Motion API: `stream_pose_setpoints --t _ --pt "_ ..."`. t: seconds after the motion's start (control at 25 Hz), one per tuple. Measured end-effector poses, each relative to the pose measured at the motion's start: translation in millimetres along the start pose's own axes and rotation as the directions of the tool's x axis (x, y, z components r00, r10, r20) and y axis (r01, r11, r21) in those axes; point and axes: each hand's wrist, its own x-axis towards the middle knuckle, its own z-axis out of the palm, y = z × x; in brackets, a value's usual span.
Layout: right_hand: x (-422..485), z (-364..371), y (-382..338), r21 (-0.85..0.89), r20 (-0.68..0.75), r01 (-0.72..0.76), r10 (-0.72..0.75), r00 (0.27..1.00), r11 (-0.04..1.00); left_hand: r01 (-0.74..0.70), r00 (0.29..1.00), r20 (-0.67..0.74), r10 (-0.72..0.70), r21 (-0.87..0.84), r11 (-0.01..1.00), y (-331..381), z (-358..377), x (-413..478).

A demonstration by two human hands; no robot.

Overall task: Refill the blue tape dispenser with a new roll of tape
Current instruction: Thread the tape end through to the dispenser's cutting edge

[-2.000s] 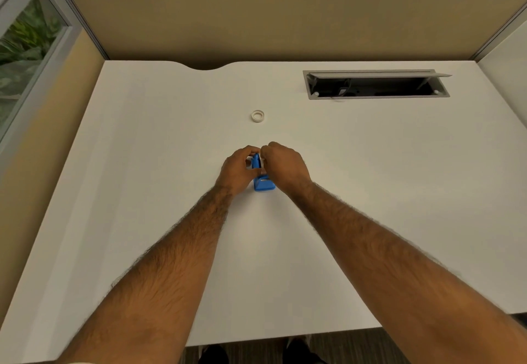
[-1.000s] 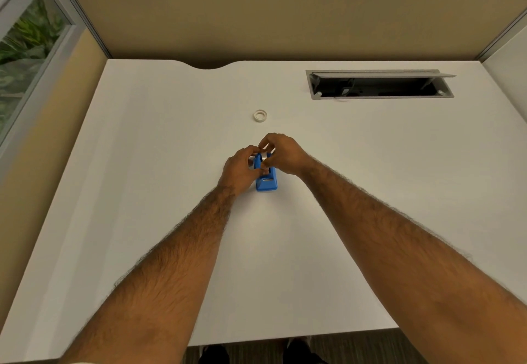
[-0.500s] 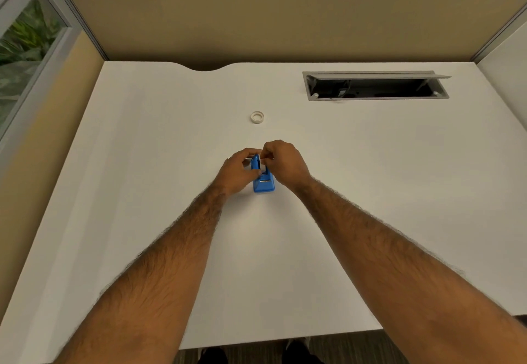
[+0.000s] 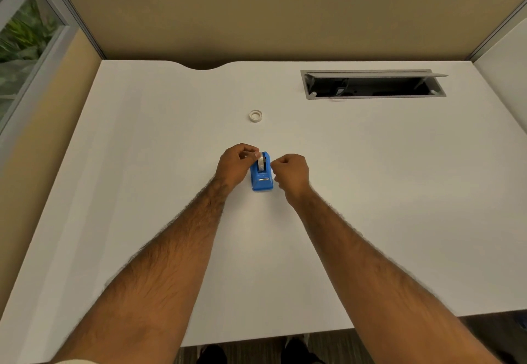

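A small blue tape dispenser (image 4: pixel 262 182) stands on the white desk (image 4: pixel 142 192) with a clear roll of tape (image 4: pixel 261 162) seated in its top. My left hand (image 4: pixel 235 165) is against the dispenser's left side, its fingertips pinched at the roll's top. To the right, my right hand (image 4: pixel 291 174) is curled into a loose fist, its knuckles just beside the dispenser; I see nothing in it. A white ring (image 4: pixel 255 115), which looks like an empty tape core, lies flat on the desk farther back.
An open grey cable hatch (image 4: pixel 373 84) is sunk into the desk at the back right. Tan partition walls (image 4: pixel 285 21) close off the back and both sides. The desk's front edge runs under my forearms.
My right hand has come off the top of the dispenser and moved to its right side. The tape roll now shows in the dispenser. My left hand has stayed at the left.
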Motion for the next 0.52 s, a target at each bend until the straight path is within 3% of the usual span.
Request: stream_pose_setpoints --t 0.08,0.2,0.4,0.52 --pt "-5 -5 -8 0.157 0.088 -0.243 0.232 0.969 0.957 0.003 1.0 -0.012 -0.003 0.012 1.0 0 2 2" --pt "-10 -10 -22 0.239 0.23 -0.459 0.41 0.883 0.855 0.007 0.999 -0.047 -0.005 0.041 0.999 1 6 3" --pt "-8 -6 -30 0.259 0.329 -0.585 0.499 0.802 0.768 0.011 0.998 -0.07 -0.008 0.048 0.999 3 8 2" --pt "-9 -2 -32 0.305 0.341 -0.589 0.492 0.801 0.748 0.005 0.998 -0.06 -0.003 0.038 0.999 4 7 1"
